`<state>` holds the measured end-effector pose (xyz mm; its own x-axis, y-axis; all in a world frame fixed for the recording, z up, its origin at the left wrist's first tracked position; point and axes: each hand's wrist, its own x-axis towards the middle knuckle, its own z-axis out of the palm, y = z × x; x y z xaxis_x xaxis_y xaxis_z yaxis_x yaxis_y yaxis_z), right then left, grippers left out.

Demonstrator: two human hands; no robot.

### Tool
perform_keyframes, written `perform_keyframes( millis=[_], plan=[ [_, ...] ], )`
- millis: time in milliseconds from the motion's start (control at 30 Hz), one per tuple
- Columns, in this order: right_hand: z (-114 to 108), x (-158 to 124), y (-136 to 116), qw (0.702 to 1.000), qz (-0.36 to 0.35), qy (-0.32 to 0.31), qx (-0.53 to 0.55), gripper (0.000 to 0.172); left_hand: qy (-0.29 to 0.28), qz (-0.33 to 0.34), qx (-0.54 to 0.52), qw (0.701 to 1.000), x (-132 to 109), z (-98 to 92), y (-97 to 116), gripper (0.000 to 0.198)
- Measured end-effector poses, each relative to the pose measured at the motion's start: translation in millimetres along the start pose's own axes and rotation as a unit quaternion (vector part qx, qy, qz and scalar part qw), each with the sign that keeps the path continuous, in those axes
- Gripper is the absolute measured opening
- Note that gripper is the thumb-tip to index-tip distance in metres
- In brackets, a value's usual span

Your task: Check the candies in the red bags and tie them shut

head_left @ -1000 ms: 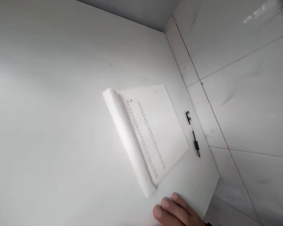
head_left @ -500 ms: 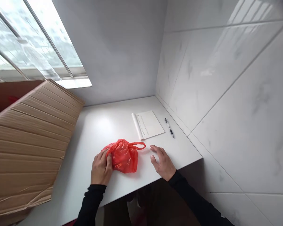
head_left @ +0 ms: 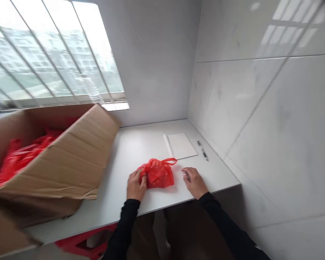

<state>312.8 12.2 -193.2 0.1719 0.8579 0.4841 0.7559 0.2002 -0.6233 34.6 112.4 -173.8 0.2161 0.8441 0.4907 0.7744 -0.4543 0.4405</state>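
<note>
A crumpled red plastic bag [head_left: 158, 174] lies on the white table [head_left: 141, 144] near its front edge. My left hand [head_left: 135, 187] rests against the bag's left side with its fingers curled onto the plastic. My right hand [head_left: 195, 181] lies on the table just right of the bag, apart from it, fingers loosely bent with nothing in them. Both arms wear black sleeves.
A big cardboard box [head_left: 56, 159] holding more red bags [head_left: 18, 155] stands at the left. A sheet of paper [head_left: 181, 146] and a pen [head_left: 203, 150] lie at the back right by the tiled wall. Something red [head_left: 83, 242] sits under the table. A barred window [head_left: 51, 54] is behind.
The view pulled back and swung left, so the open box with red bags inside now shows. Both hands stay by the red bag; the right hand's fingers have curled in a little.
</note>
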Motion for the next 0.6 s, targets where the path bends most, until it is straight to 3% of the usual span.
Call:
perform_keyframes(
  millis=[333,600],
  plan=[
    [6,-16,12,1.0,-0.016,-0.019,0.019,0.025,0.0,-0.034,0.038,0.999,-20,-15.7,21,0.025],
    [6,-16,14,1.0,-0.009,-0.015,0.01,0.026,-0.006,-0.029,0.006,1.0,-27,-15.2,23,0.027]
  ],
)
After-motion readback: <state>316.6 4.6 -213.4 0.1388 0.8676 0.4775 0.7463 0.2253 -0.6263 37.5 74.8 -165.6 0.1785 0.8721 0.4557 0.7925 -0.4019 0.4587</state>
